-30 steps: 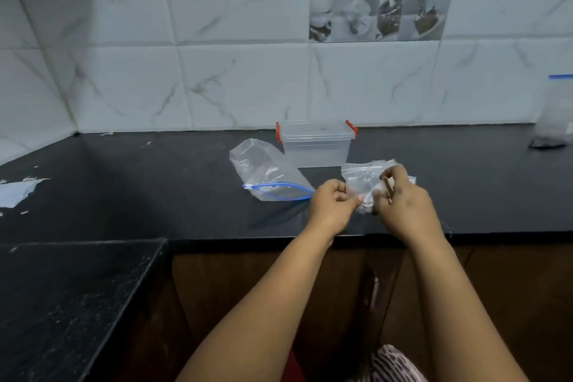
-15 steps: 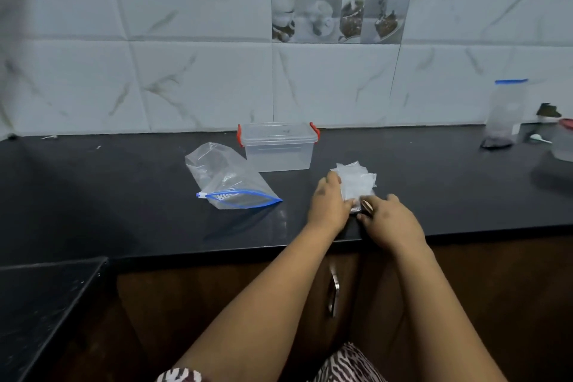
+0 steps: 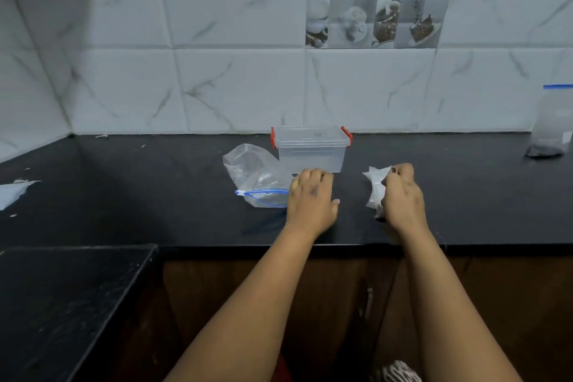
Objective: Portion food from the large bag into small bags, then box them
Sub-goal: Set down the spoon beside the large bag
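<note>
A clear lidded box (image 3: pixel 311 153) with red latches stands on the black counter (image 3: pixel 155 195). Left of it lies a clear zip bag (image 3: pixel 255 175) with a blue seal, nearly flat. My left hand (image 3: pixel 311 200) hovers palm down at that bag's right end, just in front of the box, fingers loosely curled and holding nothing. My right hand (image 3: pixel 401 195) grips a small bunch of clear small bags (image 3: pixel 373 187) that rests on the counter to the right of the box. A tall bag (image 3: pixel 552 124) with a blue top and dark contents at its bottom stands at the far right.
A torn scrap of white paper (image 3: pixel 14 192) lies at the counter's left edge. A lower black surface (image 3: pixel 62 304) juts out at the bottom left. Below the counter edge are brown cupboard doors with a metal handle (image 3: pixel 368 299). A tiled wall backs the counter.
My left hand has let go of the small bags and moved left, to the zip bag's end. My right hand keeps the small bags and has drawn them slightly right.
</note>
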